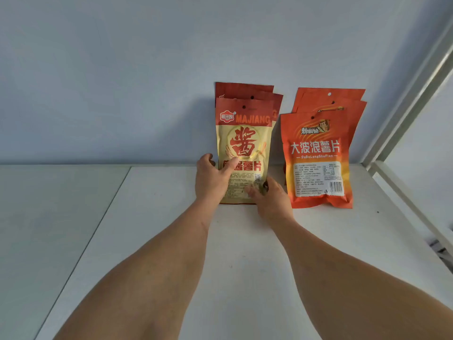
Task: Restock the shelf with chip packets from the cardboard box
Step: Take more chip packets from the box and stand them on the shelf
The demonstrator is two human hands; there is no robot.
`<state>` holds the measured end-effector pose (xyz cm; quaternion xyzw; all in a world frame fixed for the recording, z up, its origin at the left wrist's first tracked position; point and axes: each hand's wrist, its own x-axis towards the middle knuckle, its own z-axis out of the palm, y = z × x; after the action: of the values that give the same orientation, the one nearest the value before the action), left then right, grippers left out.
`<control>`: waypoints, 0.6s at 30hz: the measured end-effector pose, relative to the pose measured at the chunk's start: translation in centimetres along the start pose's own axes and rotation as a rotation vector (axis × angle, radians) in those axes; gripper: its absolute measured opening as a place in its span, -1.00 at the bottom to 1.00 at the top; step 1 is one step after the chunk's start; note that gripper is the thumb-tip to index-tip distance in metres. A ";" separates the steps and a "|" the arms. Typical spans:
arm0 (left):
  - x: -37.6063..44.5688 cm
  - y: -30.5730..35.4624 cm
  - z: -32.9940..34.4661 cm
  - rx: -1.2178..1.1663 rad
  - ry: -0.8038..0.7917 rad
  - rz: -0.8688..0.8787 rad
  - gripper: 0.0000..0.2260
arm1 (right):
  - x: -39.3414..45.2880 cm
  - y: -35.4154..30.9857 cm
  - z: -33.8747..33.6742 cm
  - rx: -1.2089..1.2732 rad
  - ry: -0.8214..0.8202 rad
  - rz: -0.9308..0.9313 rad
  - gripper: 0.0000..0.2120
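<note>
Against the pale blue back wall (pixel 122 69), on the white shelf (pixel 171 229), stands the front beige chip packet (pixel 245 148), and I have both hands on its lower half. It is a flat, glossy foil pouch, tall and narrow, with a red band across the top reading MAJIANG, a punched hang hole above that, and a large red character on the beige panel. Its long axis runs upright, top edge up, printed face toward me, bottom seam touching the shelf. My left hand (pixel 212 179) grips its left edge, thumb curled across the front over the red lettering. My right hand (pixel 269 200) pinches the lower right corner, fingertips pressed into the small print near the square code. Two more beige packets (pixel 247 90) of the same kind stand just behind it, leaning on the wall, only their red tops showing.

Just beside them, to the right, a row of orange chip packets (pixel 318 163) stands upright the same way, three deep, the front one puffed and crinkled at its bottom seam, with white characters and a barcode. A white metal frame post (pixel 404 114) slants up the right edge. The shelf surface is smooth and matte, with a seam running diagonally on the left.
</note>
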<state>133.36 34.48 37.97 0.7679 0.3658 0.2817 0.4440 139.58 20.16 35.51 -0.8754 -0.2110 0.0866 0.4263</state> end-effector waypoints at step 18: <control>-40.6 -7.5 -22.4 1.372 -0.006 0.090 -0.64 | -32.0 -4.8 1.1 -0.717 -0.415 -1.009 -0.74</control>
<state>90.75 14.77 36.94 0.8906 0.4279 0.0025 -0.1540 109.12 9.44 37.70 -0.7219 -0.6897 -0.0327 0.0466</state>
